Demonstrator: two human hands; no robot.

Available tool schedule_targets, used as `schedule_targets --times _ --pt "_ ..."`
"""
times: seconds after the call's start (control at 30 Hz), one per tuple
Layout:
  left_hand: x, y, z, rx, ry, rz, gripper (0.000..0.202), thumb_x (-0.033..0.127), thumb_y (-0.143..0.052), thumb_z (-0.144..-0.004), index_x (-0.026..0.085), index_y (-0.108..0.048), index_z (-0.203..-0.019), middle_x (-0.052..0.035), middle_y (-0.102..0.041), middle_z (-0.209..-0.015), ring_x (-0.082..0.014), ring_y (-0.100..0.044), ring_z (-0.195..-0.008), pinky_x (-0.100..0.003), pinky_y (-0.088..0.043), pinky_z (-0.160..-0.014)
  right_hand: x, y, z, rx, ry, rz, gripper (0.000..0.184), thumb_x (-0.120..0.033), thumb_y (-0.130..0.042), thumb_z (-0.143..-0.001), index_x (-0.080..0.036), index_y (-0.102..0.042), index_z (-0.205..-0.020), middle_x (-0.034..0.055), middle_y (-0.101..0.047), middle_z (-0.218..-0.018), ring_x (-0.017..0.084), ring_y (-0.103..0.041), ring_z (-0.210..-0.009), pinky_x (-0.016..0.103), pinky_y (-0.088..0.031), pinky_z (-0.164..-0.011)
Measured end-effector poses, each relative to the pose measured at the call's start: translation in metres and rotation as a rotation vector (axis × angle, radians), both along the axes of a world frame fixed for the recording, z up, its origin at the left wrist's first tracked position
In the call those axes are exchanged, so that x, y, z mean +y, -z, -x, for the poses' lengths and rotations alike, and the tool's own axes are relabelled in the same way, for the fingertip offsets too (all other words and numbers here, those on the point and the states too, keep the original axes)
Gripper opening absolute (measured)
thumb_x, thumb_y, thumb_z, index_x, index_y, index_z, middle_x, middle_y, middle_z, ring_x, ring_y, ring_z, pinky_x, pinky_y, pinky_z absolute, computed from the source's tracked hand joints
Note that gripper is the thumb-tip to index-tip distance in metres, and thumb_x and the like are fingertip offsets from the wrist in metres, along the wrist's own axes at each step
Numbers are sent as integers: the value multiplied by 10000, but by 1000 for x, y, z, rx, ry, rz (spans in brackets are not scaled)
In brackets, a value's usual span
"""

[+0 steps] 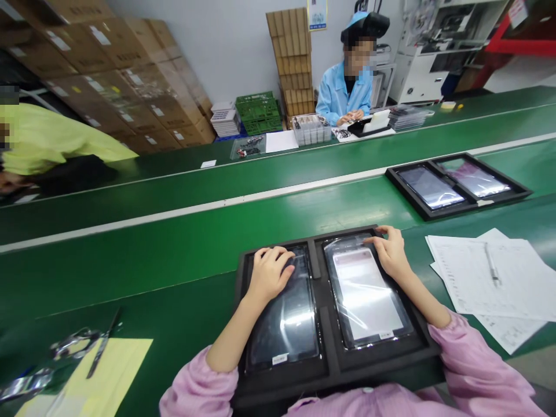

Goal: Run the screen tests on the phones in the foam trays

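Observation:
Right in front of me is a black foam tray (326, 333) with two compartments, each holding a tablet under shiny clear film. The left tablet (286, 315) has a dark screen; the right tablet (365, 289) shows a bright, mostly white screen. Over the upper part of the left tablet lies my left hand (270, 272), fingers spread and bent, holding nothing I can see. My right hand (391, 252) is at the top right corner of the right tablet, its thumb and forefinger at the film's edge and the tray rim. Whether those fingers grip the film is unclear.
Another black tray (471, 200) with two tablets lies at the back right. Papers (490, 284) with a pen (493, 263) are on the right. Tweezers (104, 343) rest over yellow paper (117, 370) at the left. Across the green bench (182, 237), a person in blue (336, 87) works; another in yellow leans in.

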State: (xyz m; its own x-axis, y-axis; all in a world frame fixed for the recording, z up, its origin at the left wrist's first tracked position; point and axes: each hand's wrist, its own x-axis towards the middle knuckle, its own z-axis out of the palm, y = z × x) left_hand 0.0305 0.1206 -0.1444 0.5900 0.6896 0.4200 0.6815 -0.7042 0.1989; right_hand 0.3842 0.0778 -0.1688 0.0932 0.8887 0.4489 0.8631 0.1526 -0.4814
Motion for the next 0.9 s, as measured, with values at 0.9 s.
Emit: schedule_targets --times 0.9 --pt "82 -29 -8 14 332 676 302 355 -343 -901 204 -604 -877 -70 -551 -1043 -237 -541 -995 -391 -427 -993 72 -73 2 -331 -99 897 468 -525 -583 -937 -97 -750 -852 128 -657 -786 251 -638 -816 282 -463 -706"
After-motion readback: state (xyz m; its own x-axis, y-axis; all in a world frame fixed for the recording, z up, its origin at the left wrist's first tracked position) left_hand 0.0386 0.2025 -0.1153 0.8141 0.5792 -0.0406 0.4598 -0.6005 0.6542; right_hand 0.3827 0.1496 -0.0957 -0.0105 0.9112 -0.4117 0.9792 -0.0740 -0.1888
